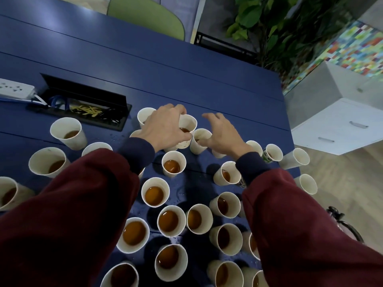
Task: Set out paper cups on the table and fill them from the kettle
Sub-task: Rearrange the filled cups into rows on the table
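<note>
Several white paper cups stand on the blue table, most holding brown liquid. My left hand grips one cup near the far side of the group, fingers wrapped around its rim and wall; brown liquid shows inside. My right hand hovers with fingers spread over a neighbouring cup, thumb touching its rim. Other filled cups sit closer to me, such as one in the middle and one below it. No kettle is in view.
An open cable box with wires is set into the table at the left, beside a white power strip. Water drops lie on the tabletop. The table's right edge is near several cups. A green chair, plants and white drawers stand beyond.
</note>
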